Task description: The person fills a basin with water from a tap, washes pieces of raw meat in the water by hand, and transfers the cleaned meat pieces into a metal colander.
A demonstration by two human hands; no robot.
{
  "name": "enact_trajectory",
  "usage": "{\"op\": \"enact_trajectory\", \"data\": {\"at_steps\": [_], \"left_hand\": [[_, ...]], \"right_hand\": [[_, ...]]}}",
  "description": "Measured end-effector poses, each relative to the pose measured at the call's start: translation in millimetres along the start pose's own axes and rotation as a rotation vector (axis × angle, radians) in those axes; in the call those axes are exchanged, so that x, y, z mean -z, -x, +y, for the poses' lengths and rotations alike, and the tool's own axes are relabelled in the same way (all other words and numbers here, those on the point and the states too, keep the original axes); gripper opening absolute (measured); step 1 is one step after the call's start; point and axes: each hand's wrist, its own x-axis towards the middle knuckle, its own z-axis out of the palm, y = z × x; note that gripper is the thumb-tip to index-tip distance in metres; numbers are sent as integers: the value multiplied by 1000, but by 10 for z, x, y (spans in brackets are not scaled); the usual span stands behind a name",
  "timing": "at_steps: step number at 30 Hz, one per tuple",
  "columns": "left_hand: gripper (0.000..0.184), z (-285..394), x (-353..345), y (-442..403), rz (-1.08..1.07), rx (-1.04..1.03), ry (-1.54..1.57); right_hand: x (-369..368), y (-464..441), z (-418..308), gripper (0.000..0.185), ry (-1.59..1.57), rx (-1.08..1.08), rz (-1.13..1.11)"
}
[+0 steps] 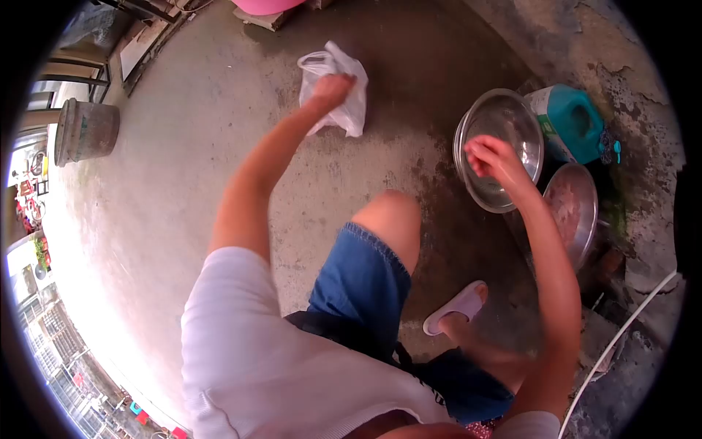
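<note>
Both hands are bare; the left hand (333,89) is stretched out to a white plastic bag (354,117), seen against the concrete floor (219,95) ahead of the knee (391,212). Its fingers look curled, but in the blur it cannot be told whether the bag is gripped. The right hand (491,157) is half curled over the metal bowl (512,110), nothing visible in it. Beside the bowl, a teal jug (561,102) is set. The step in hand appears to be handling the bag; a sure grip would be called for next.
</note>
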Motion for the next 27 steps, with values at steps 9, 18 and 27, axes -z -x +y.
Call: {"op": "enact_trajectory", "data": {"at_steps": [9,18,27], "left_hand": [[19,996,189,867,117,-565,-104],[17,856,289,969,91,-438,-130],[62,728,73,566,-169,367,62]], "right_hand": [[-1027,-1838,550,16,174,-23,-101],[-1067,-1556,1229,43,805,159,-296],[-1337,-1630,1964,42,1008,297,-155]]}}
